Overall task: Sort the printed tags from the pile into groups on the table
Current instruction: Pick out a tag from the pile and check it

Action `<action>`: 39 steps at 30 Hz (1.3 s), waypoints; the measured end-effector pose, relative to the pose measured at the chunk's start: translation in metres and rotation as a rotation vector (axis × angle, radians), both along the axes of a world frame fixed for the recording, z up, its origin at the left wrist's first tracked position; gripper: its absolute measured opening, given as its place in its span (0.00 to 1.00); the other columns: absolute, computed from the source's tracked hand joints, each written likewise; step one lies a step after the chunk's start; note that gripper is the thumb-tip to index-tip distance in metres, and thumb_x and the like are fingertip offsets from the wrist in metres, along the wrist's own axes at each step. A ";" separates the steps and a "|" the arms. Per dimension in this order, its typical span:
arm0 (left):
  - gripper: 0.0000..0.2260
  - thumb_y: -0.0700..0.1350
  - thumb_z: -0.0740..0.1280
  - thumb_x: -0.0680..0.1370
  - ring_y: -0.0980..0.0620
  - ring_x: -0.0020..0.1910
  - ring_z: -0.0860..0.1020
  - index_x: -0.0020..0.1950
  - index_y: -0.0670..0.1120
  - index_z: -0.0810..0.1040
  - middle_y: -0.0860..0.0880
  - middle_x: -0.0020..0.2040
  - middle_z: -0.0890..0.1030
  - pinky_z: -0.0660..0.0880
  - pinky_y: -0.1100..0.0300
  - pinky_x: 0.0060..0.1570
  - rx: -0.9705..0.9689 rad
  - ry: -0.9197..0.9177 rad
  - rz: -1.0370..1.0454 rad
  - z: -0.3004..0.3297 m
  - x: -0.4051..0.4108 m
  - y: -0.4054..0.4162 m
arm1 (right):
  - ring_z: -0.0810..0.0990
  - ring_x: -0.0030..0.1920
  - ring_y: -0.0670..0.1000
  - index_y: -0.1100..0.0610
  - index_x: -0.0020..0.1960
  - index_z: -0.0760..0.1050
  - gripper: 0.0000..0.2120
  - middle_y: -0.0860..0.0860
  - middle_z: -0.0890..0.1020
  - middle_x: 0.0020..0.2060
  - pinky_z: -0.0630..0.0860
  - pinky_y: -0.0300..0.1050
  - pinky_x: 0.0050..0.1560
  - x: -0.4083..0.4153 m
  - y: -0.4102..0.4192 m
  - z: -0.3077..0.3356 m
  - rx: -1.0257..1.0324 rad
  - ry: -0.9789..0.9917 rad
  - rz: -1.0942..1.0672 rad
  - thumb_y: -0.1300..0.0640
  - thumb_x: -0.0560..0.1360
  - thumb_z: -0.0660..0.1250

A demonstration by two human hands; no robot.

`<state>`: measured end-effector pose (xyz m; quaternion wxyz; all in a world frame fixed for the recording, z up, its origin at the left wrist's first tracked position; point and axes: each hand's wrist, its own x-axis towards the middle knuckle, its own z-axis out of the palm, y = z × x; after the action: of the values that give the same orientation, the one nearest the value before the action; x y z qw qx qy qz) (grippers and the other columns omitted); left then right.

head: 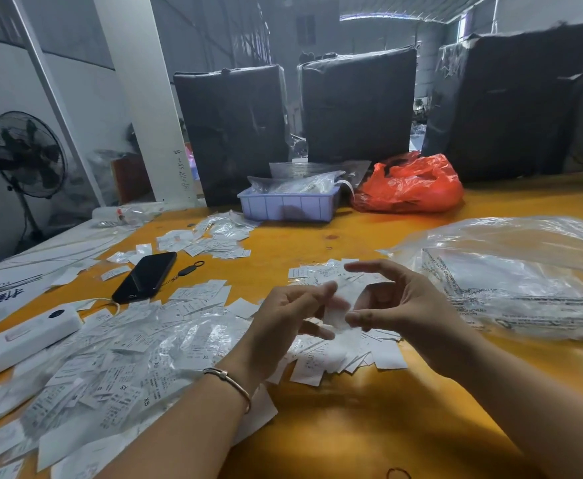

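A large pile of white printed tags (117, 361) covers the near left of the orange table (369, 426), some in clear sleeves with size letters. Smaller groups of tags lie at the middle (328, 271), under my hands (359, 354) and farther back (214, 236). Both hands hover over the middle group. My left hand (290, 316) and my right hand (397, 299) hold a blurred white tag (340, 305) between their fingertips; the right index finger points left above it.
A black phone (145, 276) and a white device (17, 340) lie left of the hands. A blue tray (288, 203) of bags, a red plastic bag (411, 184) and black wrapped bundles (357, 105) stand behind. A big clear bag (518, 278) lies at the right.
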<state>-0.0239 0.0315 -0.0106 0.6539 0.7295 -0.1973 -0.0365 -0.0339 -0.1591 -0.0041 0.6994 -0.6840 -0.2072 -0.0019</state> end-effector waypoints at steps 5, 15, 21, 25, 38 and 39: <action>0.05 0.41 0.71 0.76 0.51 0.41 0.83 0.46 0.40 0.83 0.43 0.41 0.85 0.77 0.63 0.38 0.088 -0.116 0.045 -0.001 0.000 0.002 | 0.79 0.33 0.54 0.54 0.59 0.77 0.27 0.62 0.82 0.36 0.74 0.41 0.35 -0.001 -0.002 0.004 -0.066 0.028 0.020 0.57 0.61 0.79; 0.05 0.34 0.73 0.73 0.53 0.39 0.79 0.47 0.33 0.83 0.42 0.40 0.83 0.75 0.64 0.39 0.068 -0.061 -0.075 -0.001 -0.002 -0.001 | 0.76 0.31 0.47 0.56 0.35 0.82 0.12 0.51 0.80 0.30 0.69 0.39 0.33 0.005 -0.006 0.001 -0.144 0.251 -0.014 0.46 0.64 0.73; 0.06 0.36 0.73 0.73 0.53 0.41 0.79 0.47 0.33 0.83 0.44 0.41 0.83 0.76 0.61 0.43 0.088 -0.045 -0.080 0.000 -0.002 -0.001 | 0.76 0.29 0.45 0.58 0.35 0.83 0.03 0.51 0.80 0.29 0.71 0.36 0.29 0.011 -0.009 -0.002 -0.116 0.187 -0.043 0.59 0.67 0.74; 0.10 0.47 0.75 0.71 0.58 0.58 0.78 0.45 0.41 0.86 0.53 0.55 0.82 0.73 0.54 0.61 0.152 -0.093 0.032 0.001 0.000 0.002 | 0.78 0.28 0.49 0.61 0.37 0.80 0.04 0.54 0.81 0.28 0.70 0.40 0.30 0.015 -0.017 -0.001 0.003 0.077 -0.269 0.66 0.70 0.72; 0.06 0.50 0.76 0.65 0.60 0.54 0.80 0.39 0.50 0.85 0.56 0.53 0.84 0.77 0.67 0.49 0.008 -0.176 0.129 0.002 0.001 0.005 | 0.85 0.36 0.52 0.52 0.67 0.71 0.29 0.52 0.86 0.40 0.81 0.40 0.36 -0.018 -0.009 0.032 -0.027 -0.506 -0.361 0.70 0.70 0.71; 0.06 0.50 0.76 0.65 0.59 0.54 0.80 0.38 0.51 0.85 0.56 0.53 0.84 0.78 0.65 0.50 0.008 -0.176 0.130 0.002 0.001 0.005 | 0.85 0.36 0.50 0.53 0.68 0.71 0.29 0.51 0.86 0.39 0.81 0.39 0.36 -0.019 -0.007 0.032 -0.064 -0.529 -0.364 0.70 0.70 0.71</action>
<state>-0.0229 0.0362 -0.0088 0.6322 0.7436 -0.2063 0.0695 -0.0533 -0.1661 0.0279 0.5876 -0.7074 -0.2559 -0.2982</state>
